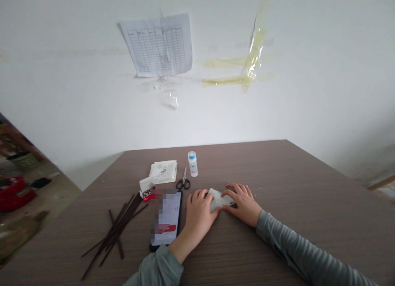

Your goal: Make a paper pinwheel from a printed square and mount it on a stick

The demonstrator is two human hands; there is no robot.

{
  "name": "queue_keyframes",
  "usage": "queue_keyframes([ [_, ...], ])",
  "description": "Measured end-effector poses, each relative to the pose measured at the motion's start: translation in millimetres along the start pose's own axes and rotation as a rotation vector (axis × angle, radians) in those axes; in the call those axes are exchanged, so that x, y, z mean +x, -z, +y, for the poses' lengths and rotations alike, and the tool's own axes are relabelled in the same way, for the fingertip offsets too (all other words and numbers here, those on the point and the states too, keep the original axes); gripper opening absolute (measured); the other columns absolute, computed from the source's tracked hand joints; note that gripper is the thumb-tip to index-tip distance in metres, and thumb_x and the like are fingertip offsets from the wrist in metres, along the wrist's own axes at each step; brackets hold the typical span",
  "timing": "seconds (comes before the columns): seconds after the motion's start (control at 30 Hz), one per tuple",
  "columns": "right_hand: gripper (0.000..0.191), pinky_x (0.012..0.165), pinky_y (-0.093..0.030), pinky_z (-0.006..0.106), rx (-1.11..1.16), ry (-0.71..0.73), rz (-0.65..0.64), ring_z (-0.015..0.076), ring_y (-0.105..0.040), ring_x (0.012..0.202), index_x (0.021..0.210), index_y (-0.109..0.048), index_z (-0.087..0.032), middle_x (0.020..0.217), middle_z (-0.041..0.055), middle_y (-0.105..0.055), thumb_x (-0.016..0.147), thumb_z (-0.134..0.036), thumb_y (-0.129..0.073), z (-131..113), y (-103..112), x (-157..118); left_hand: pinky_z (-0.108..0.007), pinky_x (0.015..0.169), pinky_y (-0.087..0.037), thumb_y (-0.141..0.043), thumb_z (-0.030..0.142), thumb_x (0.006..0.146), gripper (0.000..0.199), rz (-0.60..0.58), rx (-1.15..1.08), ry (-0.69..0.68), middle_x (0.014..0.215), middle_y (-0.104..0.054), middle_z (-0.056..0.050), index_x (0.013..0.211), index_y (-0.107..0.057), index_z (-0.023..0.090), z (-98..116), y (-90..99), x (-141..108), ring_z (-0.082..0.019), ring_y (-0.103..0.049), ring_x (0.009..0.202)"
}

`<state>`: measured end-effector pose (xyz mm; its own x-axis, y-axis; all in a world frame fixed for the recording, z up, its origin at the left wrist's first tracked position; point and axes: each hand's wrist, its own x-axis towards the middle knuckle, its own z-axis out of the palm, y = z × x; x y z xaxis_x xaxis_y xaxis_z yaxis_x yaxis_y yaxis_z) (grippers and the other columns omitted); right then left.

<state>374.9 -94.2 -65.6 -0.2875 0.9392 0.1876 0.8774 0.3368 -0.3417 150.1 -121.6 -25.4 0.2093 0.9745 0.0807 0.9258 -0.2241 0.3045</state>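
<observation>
A small piece of printed paper (218, 200), seemingly folded, lies on the table between my two hands. My left hand (199, 212) grips its left side, with the thumb at the near edge and the fingers curled over it. On the right side, my right hand (242, 201) pinches the paper between thumb and forefinger, its other fingers resting bent on the tabletop. The two thumbs almost meet at the near edge. Just left of my left hand lies a phone (169, 218) with its screen lit.
Scissors (183, 182) and a white glue bottle (193, 164) are beyond my left hand. Farther left are stacked printed papers (164, 172), an opened small box (148, 190) and several dark brown sticks (115, 228). The wall (216, 117) borders the table's far edge.
</observation>
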Motion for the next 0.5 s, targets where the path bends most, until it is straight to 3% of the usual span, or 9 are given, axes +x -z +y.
queue_keyframes([
  [0.2,0.051,0.144,-0.055,0.081,0.001,-0.013,-0.027,0.0531,-0.070,0.173,0.152,-0.097,-0.058,0.180,0.0072,-0.082,0.109,-0.030,-0.090,-4.8,7.1,1.3,-0.083,0.151,-0.051,-0.096,0.028,0.110,0.033,-0.031,-0.034,0.013,0.184,-0.082,-0.012,0.142,-0.099,0.035,-7.2,8.2,3.2,-0.050,-0.064,0.181],
  [0.37,0.057,0.152,-0.038,0.092,0.015,-0.044,-0.163,0.0535,-0.055,0.187,0.164,-0.090,-0.063,0.197,0.0039,-0.069,0.116,-0.033,-0.086,-5.4,10.2,5.7,-0.084,0.155,-0.046,-0.090,0.020,0.112,0.048,-0.100,-0.005,0.020,0.195,-0.073,-0.011,0.156,-0.098,0.038,-17.1,24.1,-3.3,-0.051,-0.058,0.189],
  [0.5,0.057,0.155,-0.031,0.094,0.029,-0.052,-0.209,0.0521,-0.050,0.190,0.169,-0.086,-0.063,0.201,0.0030,-0.064,0.119,-0.037,-0.083,-3.2,12.4,7.7,-0.089,0.154,-0.042,-0.084,0.016,0.113,0.054,-0.145,0.027,0.003,0.203,-0.064,-0.009,0.158,-0.097,0.044,-29.7,34.8,-9.9,-0.053,-0.051,0.193],
])
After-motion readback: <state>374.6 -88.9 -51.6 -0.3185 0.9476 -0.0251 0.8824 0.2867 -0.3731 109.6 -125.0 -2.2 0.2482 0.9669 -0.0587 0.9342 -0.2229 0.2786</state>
